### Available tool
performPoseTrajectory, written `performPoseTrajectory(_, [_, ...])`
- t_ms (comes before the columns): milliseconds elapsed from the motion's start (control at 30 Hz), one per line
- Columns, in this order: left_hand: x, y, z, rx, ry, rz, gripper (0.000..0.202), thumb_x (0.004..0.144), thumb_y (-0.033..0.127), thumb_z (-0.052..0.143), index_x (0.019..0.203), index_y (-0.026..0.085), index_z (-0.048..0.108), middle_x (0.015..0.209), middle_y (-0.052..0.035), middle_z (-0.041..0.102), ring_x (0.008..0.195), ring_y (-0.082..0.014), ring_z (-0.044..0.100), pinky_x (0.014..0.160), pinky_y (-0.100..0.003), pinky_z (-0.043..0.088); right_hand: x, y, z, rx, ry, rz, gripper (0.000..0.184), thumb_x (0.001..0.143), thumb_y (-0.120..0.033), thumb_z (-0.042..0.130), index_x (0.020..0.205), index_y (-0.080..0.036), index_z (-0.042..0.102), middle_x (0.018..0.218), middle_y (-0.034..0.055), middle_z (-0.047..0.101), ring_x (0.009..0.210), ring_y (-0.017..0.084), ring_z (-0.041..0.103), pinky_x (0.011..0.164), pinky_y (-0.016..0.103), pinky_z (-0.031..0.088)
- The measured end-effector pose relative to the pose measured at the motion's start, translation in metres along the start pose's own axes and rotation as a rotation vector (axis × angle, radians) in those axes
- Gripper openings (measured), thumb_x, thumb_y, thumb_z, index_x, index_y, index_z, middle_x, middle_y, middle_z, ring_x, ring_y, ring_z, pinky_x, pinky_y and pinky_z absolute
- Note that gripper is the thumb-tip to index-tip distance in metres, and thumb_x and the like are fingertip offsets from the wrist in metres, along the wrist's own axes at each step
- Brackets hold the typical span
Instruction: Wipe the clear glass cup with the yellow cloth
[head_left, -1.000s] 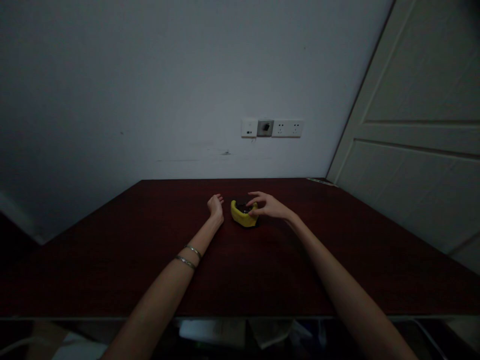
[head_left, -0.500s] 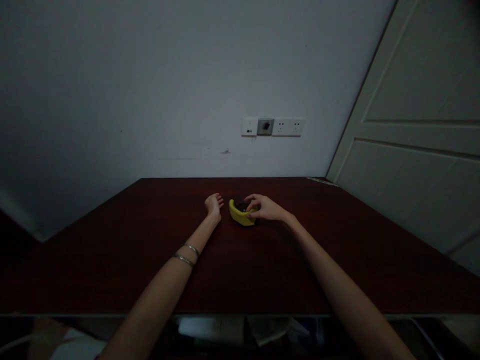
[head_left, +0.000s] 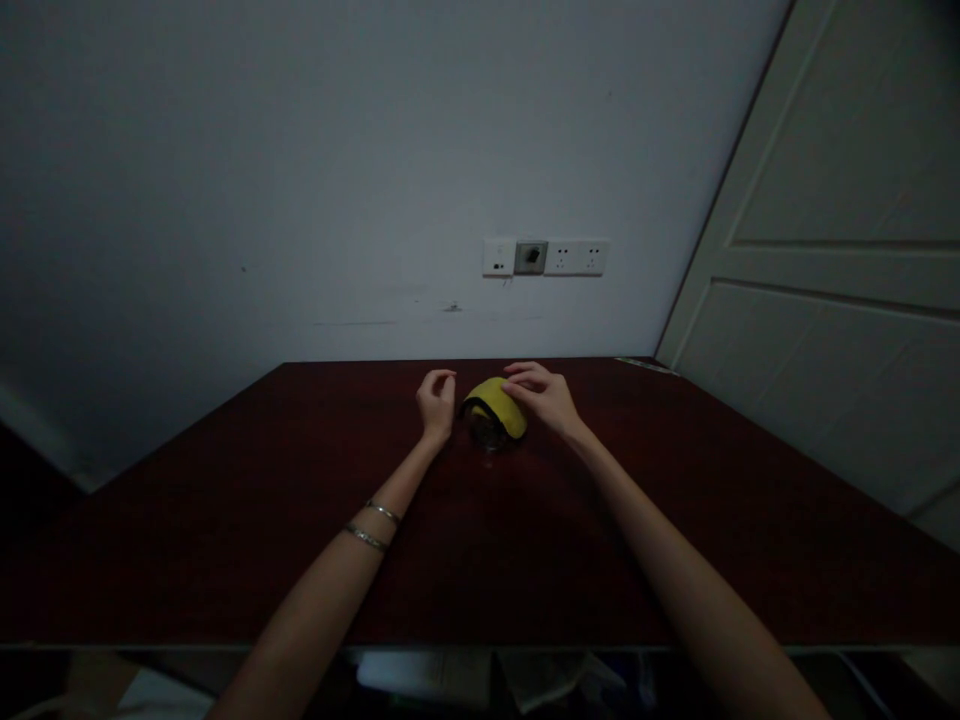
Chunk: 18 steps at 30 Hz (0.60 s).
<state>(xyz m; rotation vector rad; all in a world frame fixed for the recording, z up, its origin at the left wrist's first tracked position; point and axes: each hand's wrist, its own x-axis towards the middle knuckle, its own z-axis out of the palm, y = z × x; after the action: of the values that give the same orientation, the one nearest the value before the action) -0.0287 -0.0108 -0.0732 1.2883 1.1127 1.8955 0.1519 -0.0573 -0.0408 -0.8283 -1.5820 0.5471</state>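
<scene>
1. Biggest: one plain pale-grey painted wall [head_left: 300,150], a few dark scuffs on it.
2. Then one wide dark red-brown table [head_left: 225,520], right up against it.
3. One off-white panelled door [head_left: 825,300] slanting down the right side.
4. One row of wall plates, with a grey square plate [head_left: 531,257] between white ones.
5. Two bare hands. Left hand [head_left: 437,405]: loosely curled, just beside a curved yellow shell with black edging [head_left: 495,398]; can't tell if it's holding anything. Right hand [head_left: 547,397]: fingertips overlap the shell's upper right, partly blocking it; can't tell if they're pinching.
6. The shell (just one) is on the table between the hands. Long axis mostly left-right, right end nearer the person; hump up, dark underside facing them.
7. Two silvery bangles [head_left: 366,537], left forearm.
</scene>
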Motion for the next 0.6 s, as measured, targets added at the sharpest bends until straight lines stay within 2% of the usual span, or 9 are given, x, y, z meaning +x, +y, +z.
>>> performPoseTrajectory(67, [-0.008,0.016,0.002,0.009,-0.081,0.071,0.011,0.072,0.026,0.062,0.077,0.018,0.067,0.087,-0.0055,0.065,0.091,-0.0199,0.058,0.083,-0.028,0.045,0.001,-0.007,0.0,0.003,0.117,-0.002,0.019,0.069,-0.039,0.069,0.07,-0.02,0.071,0.097,0.0066,0.065,0.091,0.019,0.061,0.08,0.034,0.05])
performPoseTrajectory(167, [-0.019,0.037,0.007,0.056,-0.313,0.23,0.018,0.075,0.029,0.064,0.087,0.018,0.067,0.094,-0.0078,0.064,0.092,-0.0214,0.057,0.086,-0.03,0.044,0.002,-0.013,-0.001,-0.023,0.306,-0.022,0.021,0.071,-0.04,0.067,0.072,-0.019,0.07,0.092,0.0067,0.066,0.087,0.019,0.062,0.079,0.034,0.051])
performPoseTrajectory(267, [-0.028,0.052,0.014,0.073,-0.563,0.263,0.036,0.073,0.031,0.067,0.106,0.017,0.063,0.104,-0.0092,0.063,0.092,-0.0213,0.058,0.082,-0.03,0.045,0.003,-0.015,-0.002,-0.063,0.443,-0.056,0.022,0.073,-0.04,0.065,0.074,-0.019,0.069,0.091,0.0074,0.065,0.088,0.018,0.061,0.079,0.033,0.051])
performPoseTrajectory(333, [-0.032,0.057,0.018,0.073,-0.675,0.268,0.048,0.072,0.032,0.069,0.116,0.016,0.058,0.11,-0.0102,0.062,0.093,-0.0215,0.058,0.082,-0.03,0.045,0.003,-0.015,-0.003,-0.081,0.487,-0.069,0.023,0.074,-0.041,0.064,0.074,-0.019,0.068,0.092,0.0078,0.065,0.087,0.017,0.061,0.079,0.032,0.051])
performPoseTrajectory(433, [-0.035,0.059,0.024,0.094,-0.749,0.265,0.051,0.069,0.03,0.072,0.116,0.015,0.057,0.108,-0.0104,0.063,0.094,-0.0222,0.059,0.083,-0.031,0.045,0.003,-0.016,-0.003,-0.089,0.522,-0.077,0.023,0.074,-0.042,0.063,0.073,-0.019,0.067,0.092,0.0083,0.064,0.088,0.017,0.061,0.08,0.032,0.05])
performPoseTrajectory(600, [-0.029,0.052,0.032,0.029,-0.714,0.185,0.032,0.07,0.02,0.067,0.1,0.012,0.065,0.097,-0.0088,0.068,0.087,-0.0208,0.061,0.081,-0.032,0.048,0.004,-0.014,-0.004,0.019,0.509,-0.033,0.026,0.071,-0.042,0.065,0.072,-0.016,0.065,0.097,0.0109,0.064,0.091,0.02,0.061,0.084,0.035,0.049])
